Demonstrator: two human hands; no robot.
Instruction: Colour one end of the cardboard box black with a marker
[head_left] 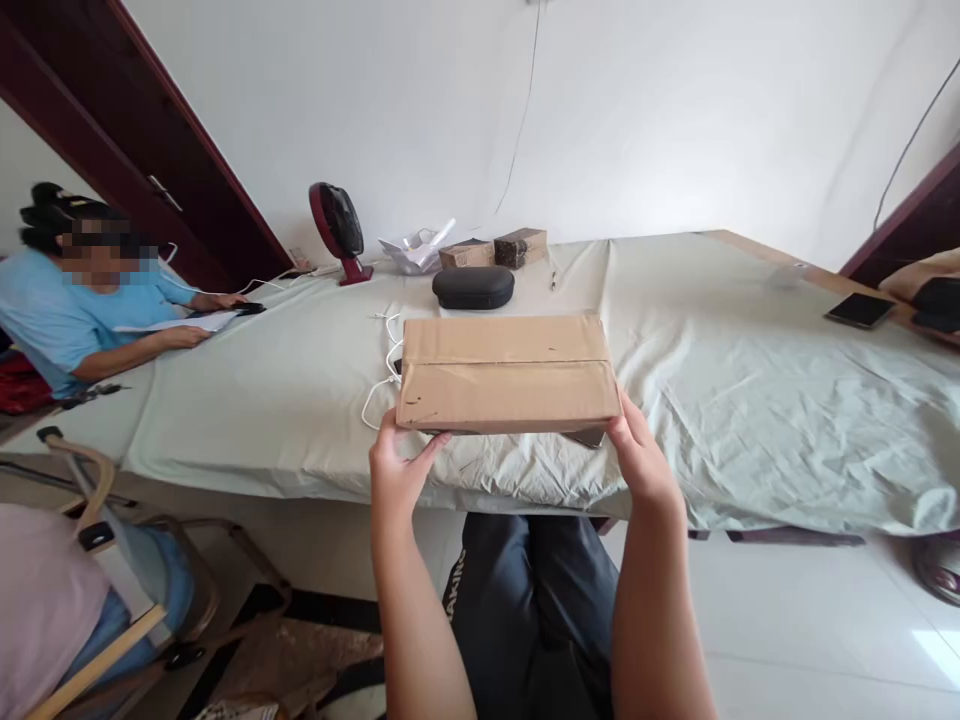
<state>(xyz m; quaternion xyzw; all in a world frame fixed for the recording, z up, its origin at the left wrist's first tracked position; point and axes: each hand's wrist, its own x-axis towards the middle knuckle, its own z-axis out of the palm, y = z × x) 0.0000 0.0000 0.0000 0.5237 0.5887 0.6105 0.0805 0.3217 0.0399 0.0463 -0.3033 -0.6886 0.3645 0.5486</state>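
Observation:
A closed brown cardboard box (510, 385) with a seam along its top is held over the near edge of the cloth-covered table, in the middle of the view. My left hand (405, 460) grips its lower left corner, the thumb along the near bottom edge. At the lower right corner my right hand (634, 450) is closed on the same box. Beneath the box, a dark flat object (586, 437) shows only in part. A white cable (375, 395) curls out from behind the left side.
Behind the box lie a black zip case (472, 288), two smaller cardboard boxes (521, 247) and a plastic bag (412, 250). A fan (339, 230) stands back left. A person in a blue shirt (82, 320) sits at left, near a metal-framed chair (112, 540). A tablet-like object (859, 310) lies at right.

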